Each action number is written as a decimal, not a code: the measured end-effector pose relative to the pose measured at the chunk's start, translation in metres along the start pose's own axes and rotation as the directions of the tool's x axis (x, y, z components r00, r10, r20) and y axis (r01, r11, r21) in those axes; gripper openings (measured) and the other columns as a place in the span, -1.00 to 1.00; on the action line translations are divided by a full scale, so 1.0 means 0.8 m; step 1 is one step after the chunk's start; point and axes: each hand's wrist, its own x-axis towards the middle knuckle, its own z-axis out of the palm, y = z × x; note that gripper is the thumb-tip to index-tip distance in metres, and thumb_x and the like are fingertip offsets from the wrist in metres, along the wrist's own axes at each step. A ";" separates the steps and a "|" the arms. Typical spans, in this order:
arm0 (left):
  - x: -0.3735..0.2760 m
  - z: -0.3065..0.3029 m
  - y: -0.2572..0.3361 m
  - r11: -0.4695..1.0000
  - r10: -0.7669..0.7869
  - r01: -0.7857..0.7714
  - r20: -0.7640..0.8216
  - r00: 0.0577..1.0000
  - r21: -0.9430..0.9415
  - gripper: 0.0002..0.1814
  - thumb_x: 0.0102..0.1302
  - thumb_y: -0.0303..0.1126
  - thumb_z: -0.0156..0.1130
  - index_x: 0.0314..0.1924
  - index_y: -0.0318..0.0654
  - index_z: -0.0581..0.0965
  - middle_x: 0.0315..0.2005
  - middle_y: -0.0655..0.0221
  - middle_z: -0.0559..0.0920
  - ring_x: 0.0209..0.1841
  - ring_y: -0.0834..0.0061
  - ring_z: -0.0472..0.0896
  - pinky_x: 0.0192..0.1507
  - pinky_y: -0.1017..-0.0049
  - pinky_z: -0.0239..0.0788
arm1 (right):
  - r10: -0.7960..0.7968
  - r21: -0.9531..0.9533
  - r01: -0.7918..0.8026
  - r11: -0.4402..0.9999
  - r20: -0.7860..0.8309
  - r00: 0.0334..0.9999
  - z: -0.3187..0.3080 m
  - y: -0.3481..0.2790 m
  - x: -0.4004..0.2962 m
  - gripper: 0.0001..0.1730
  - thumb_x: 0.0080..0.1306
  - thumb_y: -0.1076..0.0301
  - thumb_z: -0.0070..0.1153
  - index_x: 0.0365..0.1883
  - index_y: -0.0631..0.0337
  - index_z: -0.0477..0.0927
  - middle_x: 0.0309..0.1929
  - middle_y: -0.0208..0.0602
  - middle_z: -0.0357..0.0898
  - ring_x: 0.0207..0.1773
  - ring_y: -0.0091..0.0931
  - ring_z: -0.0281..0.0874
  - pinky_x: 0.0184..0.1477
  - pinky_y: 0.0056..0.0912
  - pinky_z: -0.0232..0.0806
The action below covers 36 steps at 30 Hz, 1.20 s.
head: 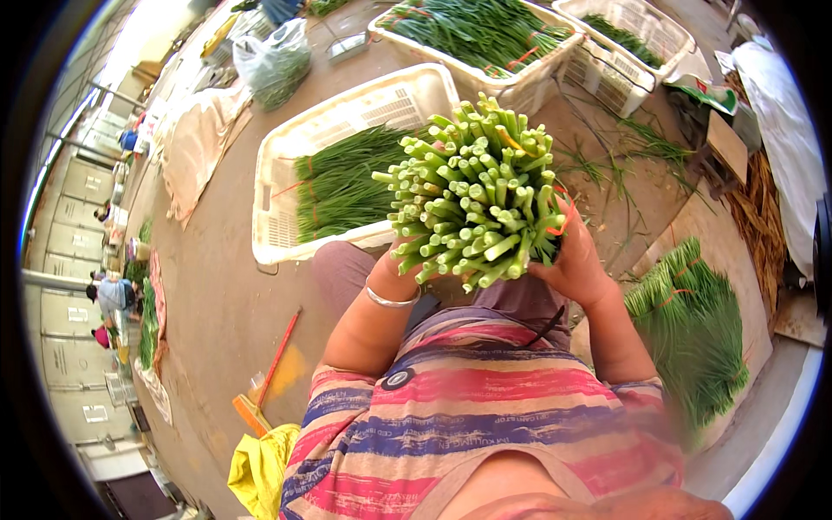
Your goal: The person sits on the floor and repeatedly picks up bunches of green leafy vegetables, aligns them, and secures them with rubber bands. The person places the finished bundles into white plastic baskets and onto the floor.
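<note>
A thick bundle of green vegetable stalks (478,195) is held up in front of my body, its cut stem ends facing the camera. My left hand (406,260) grips its left side, partly hidden by the stems; a silvery bangle circles that wrist. On the right side my right hand (575,253) holds the bundle beside a red tie. Behind it, a white plastic crate (357,120) on the floor holds tied green bunches (351,179). More tied leafy greens (692,338) lie on a board to my right.
Two further crates of greens (481,32), (634,39) stand ahead. A plastic bag of greens (273,62) is at the upper left. A broom (253,413) and yellow cloth (257,461) lie left of me. Several people (117,296) are far left. A wooden stool (725,149) stands right.
</note>
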 end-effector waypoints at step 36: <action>-0.082 0.026 -0.135 0.815 -0.372 0.195 0.236 0.898 0.545 -0.07 -0.29 -0.32 0.59 0.20 -0.34 0.45 0.03 0.11 0.60 0.11 0.10 0.58 0.22 0.25 0.35 | 0.581 0.455 -0.536 0.712 0.048 0.812 -0.056 0.045 -0.101 -0.73 0.41 0.23 0.17 -0.07 0.23 0.60 0.30 -0.27 0.46 0.32 -0.46 0.40 0.36 -0.31 0.20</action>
